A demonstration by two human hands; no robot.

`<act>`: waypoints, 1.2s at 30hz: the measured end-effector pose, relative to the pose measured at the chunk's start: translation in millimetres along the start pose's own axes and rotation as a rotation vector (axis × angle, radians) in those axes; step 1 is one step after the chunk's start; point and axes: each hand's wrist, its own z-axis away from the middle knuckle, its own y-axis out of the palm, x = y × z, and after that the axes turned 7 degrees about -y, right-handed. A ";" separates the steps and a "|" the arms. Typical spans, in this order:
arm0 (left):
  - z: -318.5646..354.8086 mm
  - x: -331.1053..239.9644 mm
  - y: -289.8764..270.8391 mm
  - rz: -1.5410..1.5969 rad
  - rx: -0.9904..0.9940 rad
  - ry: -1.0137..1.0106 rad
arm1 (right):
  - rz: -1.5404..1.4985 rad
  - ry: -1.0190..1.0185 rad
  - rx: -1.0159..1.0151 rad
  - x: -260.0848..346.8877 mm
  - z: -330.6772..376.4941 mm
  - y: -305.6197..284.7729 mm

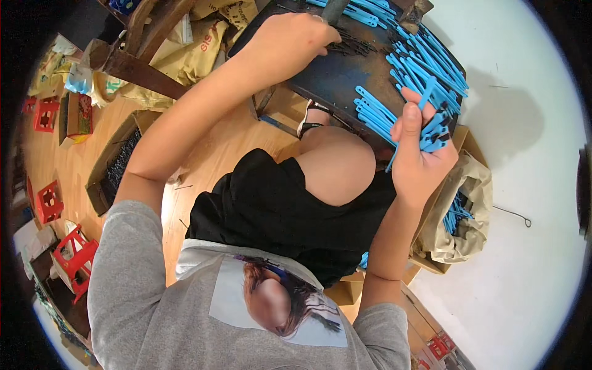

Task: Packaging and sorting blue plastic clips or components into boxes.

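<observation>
A dark blue work board (336,77) lies over my knees, strewn with several flat blue plastic strips (425,61) along its right and far edges. My right hand (419,157) is closed around a bundle of these blue strips at the board's near right corner. My left hand (293,37) rests with fingers curled on the far part of the board, touching a small heap of thin dark metal pins (351,44); I cannot tell whether it grips any.
A cardboard box lined with brown paper (465,216) holds more blue strips at my right. A long open box of dark pins (117,163) sits on the wooden floor at left. Red plastic stools (74,256), sacks (191,55) and a wooden chair frame (139,65) stand around.
</observation>
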 end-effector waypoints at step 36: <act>-30.2 -50.0 14.9 0.787 -0.219 -0.073 | 0.538 -0.512 0.112 -22.4 -58.2 -16.7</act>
